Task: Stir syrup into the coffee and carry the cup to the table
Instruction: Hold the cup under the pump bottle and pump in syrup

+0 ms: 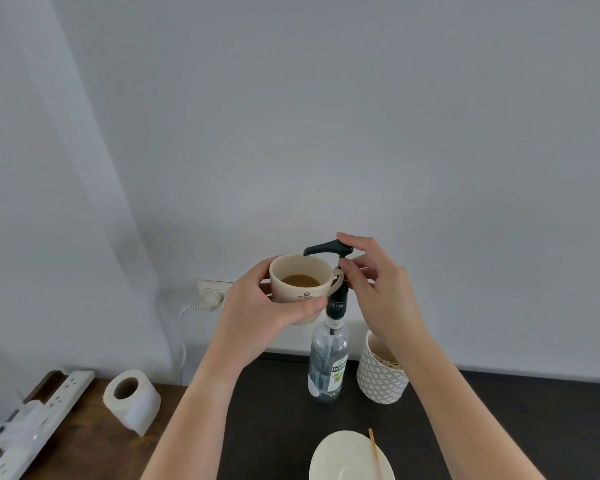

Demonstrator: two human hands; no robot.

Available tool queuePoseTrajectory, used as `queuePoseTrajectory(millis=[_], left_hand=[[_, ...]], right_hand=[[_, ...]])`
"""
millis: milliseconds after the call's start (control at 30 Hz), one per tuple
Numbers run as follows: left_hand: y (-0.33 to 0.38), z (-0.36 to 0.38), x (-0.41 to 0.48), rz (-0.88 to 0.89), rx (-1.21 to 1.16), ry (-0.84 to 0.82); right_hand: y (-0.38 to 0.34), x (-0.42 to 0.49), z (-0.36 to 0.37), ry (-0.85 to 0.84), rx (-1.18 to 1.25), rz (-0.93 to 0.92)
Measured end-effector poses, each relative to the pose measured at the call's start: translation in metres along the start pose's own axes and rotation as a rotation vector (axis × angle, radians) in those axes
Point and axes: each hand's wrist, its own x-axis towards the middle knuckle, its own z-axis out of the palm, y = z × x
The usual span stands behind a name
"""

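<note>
My left hand holds a cream cup of brown coffee up in the air, its rim just under the dark spout of a pump. The pump tops a clear syrup bottle standing on the dark counter. My right hand rests on the pump head, fingertips on top and thumb below by the cup's handle. A cream saucer lies near the bottom edge with a thin wooden stir stick on it.
A white patterned pot of wooden sticks stands right of the bottle. A toilet-paper roll and a white power strip lie on the brown surface at left. A wall socket with a plug sits behind the cup.
</note>
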Motion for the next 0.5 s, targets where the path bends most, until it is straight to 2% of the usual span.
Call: queuePoseTrajectory(millis=[500], left_hand=[[0.0050,-0.0040,0.0037,0.009,0.018,-0.032]], right_hand=[[-0.0024,0.0004,0.0022,-0.009,0.038,0.016]])
